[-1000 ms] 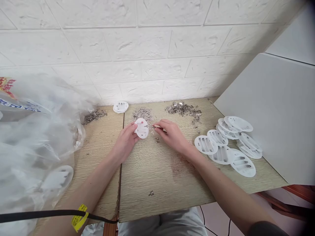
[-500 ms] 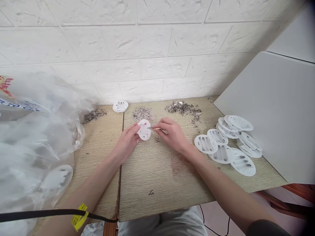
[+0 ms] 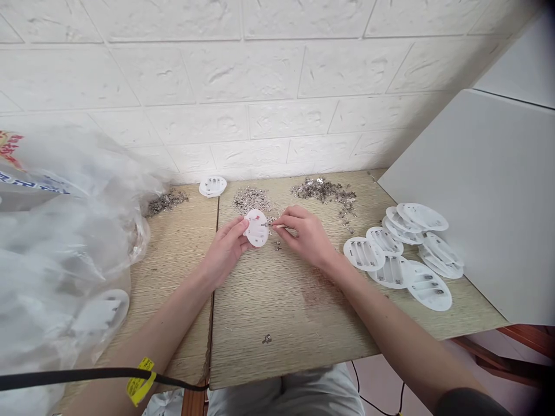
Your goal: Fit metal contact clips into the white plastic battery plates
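Note:
A white oval plastic plate [image 3: 258, 229] is held near its left edge by my left hand [image 3: 229, 245], thumb on top. My right hand [image 3: 303, 234] pinches a thin stick-like tool [image 3: 278, 225], its tip at the plate's right side. Small metal pieces [image 3: 277, 245] lie on the wooden table just below the tool. Behind the plate is a heap of small silvery parts [image 3: 251, 199]; a darker heap of metal parts [image 3: 323, 189] lies behind my right hand.
Several white battery-holder plates [image 3: 429, 284] overlap at the right beside a grey panel [image 3: 472, 202]. A clear plastic bag [image 3: 65, 242] fills the left. Another plate [image 3: 212, 186] sits near the wall. A black cable [image 3: 87, 375] crosses my left forearm. One metal piece [image 3: 267, 339] lies near the front edge.
The tool's tip sits slightly farther right relative to the plate. Both hands keep nearly the same place and hold; the whole view has shifted very slightly.

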The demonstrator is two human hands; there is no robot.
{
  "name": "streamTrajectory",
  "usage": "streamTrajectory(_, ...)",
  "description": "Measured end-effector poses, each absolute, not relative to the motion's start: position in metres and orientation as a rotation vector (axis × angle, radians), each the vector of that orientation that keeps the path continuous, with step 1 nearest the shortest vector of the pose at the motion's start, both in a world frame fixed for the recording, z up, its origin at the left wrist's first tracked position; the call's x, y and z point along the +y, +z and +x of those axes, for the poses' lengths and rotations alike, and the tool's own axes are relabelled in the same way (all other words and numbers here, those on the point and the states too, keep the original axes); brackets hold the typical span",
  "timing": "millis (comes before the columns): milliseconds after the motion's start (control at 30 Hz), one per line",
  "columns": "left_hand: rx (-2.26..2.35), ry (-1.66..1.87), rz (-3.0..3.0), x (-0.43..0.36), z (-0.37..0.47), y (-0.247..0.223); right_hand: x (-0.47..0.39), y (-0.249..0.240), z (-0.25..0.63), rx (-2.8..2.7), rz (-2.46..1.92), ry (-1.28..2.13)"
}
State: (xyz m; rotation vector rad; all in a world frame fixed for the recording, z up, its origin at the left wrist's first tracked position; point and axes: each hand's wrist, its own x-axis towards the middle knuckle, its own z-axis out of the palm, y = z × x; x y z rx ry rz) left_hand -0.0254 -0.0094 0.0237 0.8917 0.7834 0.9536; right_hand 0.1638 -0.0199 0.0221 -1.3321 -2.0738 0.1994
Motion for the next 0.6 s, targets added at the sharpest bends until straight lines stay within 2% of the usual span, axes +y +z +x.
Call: streamTrajectory(600,0.813,0.943,1.091,-0.009,-0.033,0.012,-0.018,0.014,0.166,-2.141,-1.136,0.024)
